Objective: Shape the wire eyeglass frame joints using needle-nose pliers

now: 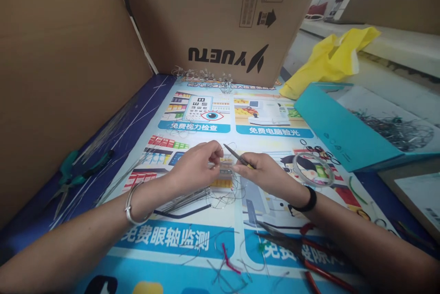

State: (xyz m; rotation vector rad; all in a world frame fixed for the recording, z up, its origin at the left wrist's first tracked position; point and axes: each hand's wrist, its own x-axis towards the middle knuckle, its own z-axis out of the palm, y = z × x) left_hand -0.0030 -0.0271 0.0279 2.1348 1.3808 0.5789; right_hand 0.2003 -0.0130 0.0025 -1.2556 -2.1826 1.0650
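Note:
My right hand is closed around a slim, dark pointed tool with a yellowish part near the fingers. Its tip points up and left, close to the fingertips of my left hand. That left hand is pinched shut; what lies between its fingertips is too small to make out. Between and below both hands is a small clear item, partly covered by the fingers. Loops of thin wire spread beneath it. A bundle of straight metal wires lies under my left wrist.
Teal-handled pliers lie at left beside long wires. Red-handled pliers rest near my right forearm. A clear round ring and a turquoise box stand right. Cardboard walls the back, with wire pieces before it.

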